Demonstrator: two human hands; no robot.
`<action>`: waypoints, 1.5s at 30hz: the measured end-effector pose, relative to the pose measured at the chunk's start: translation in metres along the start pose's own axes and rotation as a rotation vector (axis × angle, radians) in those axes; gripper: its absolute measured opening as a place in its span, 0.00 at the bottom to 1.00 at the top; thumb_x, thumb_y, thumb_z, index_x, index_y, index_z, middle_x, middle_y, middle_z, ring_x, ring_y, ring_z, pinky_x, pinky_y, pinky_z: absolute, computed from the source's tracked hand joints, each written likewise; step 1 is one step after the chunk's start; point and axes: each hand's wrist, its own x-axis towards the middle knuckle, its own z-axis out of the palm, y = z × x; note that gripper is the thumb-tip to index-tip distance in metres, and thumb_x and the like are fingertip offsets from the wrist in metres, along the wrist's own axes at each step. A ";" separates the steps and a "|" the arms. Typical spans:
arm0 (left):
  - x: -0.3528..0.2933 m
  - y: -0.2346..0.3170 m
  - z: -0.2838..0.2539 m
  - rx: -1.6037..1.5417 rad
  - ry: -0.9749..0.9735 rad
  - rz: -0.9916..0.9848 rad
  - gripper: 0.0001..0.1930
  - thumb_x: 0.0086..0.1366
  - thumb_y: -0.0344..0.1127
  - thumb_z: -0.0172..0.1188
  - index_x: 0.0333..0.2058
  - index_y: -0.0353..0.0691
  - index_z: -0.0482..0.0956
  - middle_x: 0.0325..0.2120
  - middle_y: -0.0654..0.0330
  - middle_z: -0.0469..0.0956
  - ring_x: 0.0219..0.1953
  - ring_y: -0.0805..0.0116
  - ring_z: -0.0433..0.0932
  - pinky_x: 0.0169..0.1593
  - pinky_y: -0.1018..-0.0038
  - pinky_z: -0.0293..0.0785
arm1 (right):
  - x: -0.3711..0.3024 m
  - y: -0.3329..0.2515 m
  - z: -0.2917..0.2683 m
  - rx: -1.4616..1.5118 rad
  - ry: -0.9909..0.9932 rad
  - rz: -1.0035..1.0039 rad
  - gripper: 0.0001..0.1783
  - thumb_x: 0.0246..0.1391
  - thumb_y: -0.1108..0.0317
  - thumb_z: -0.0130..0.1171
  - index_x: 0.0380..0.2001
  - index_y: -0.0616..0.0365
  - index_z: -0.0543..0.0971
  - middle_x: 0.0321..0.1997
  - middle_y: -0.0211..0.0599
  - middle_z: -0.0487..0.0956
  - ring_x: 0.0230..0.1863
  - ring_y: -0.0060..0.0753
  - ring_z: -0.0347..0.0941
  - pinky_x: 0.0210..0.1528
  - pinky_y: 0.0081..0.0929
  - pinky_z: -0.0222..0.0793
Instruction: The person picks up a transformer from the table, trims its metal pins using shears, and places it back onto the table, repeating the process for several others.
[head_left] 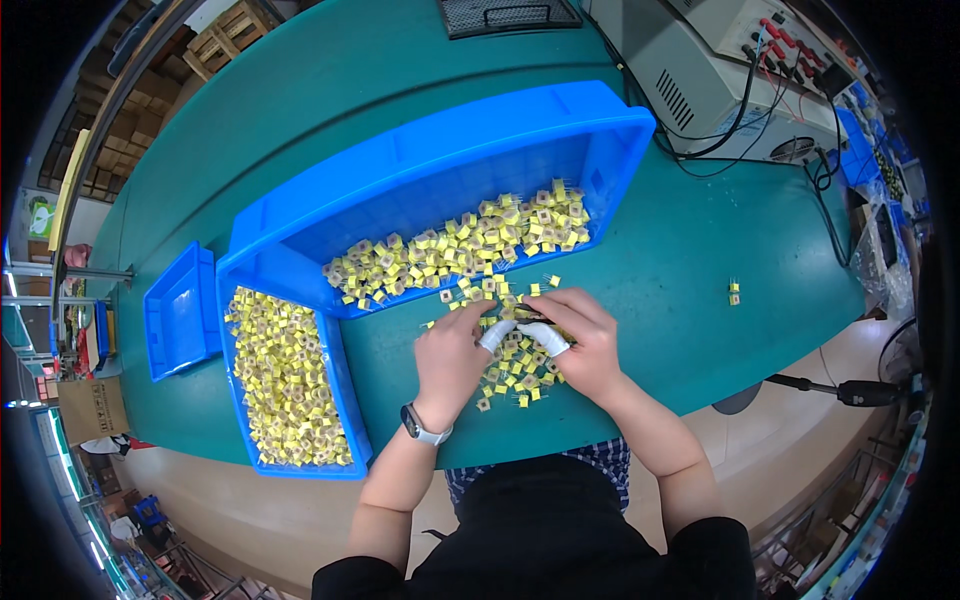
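Observation:
Small yellow block-shaped electronic parts with thin metal pins (520,368) lie loose on the green table between and below my hands. My left hand (452,352), with a watch on its wrist and a white cover on the thumb, is closed in a pinch over them. What its fingertips hold is too small to make out. My right hand (585,345), also with a white thumb cover, is closed on a thin dark tool (534,320) that looks like tweezers. The two thumbs nearly meet above the parts.
A large blue bin (430,140), tipped toward me, spills more yellow parts onto the table (680,300). Left of it stands a blue tray (355,440) full of them, then a smaller blue tray (183,320). Grey instruments (690,90) with cables stand back right; two parts (734,292) lie apart.

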 end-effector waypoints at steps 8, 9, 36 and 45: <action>-0.002 0.010 0.007 -0.033 0.040 -0.018 0.15 0.59 0.33 0.70 0.46 0.47 0.85 0.28 0.61 0.83 0.27 0.63 0.83 0.30 0.67 0.77 | -0.003 0.002 0.004 -0.059 -0.029 -0.033 0.17 0.48 0.74 0.68 0.44 0.63 0.84 0.38 0.44 0.84 0.38 0.50 0.80 0.40 0.40 0.74; -0.002 0.011 0.006 -0.091 0.052 -0.067 0.15 0.60 0.33 0.70 0.47 0.46 0.85 0.28 0.60 0.83 0.28 0.62 0.83 0.31 0.67 0.77 | -0.002 0.002 0.003 -0.060 -0.025 -0.026 0.16 0.49 0.73 0.67 0.44 0.63 0.83 0.38 0.44 0.84 0.37 0.50 0.80 0.40 0.40 0.74; -0.003 -0.007 0.009 -0.957 0.091 0.148 0.17 0.59 0.26 0.73 0.43 0.41 0.74 0.43 0.59 0.77 0.42 0.72 0.75 0.48 0.75 0.73 | -0.002 0.003 0.001 0.011 -0.064 -0.115 0.15 0.50 0.69 0.69 0.41 0.62 0.85 0.35 0.42 0.84 0.34 0.47 0.81 0.37 0.38 0.74; -0.005 -0.005 0.010 -1.002 0.046 0.144 0.16 0.60 0.27 0.72 0.43 0.41 0.74 0.43 0.59 0.77 0.42 0.72 0.74 0.47 0.75 0.72 | -0.003 0.004 0.002 0.010 -0.075 -0.116 0.14 0.48 0.70 0.69 0.40 0.62 0.85 0.34 0.41 0.84 0.33 0.45 0.81 0.36 0.38 0.73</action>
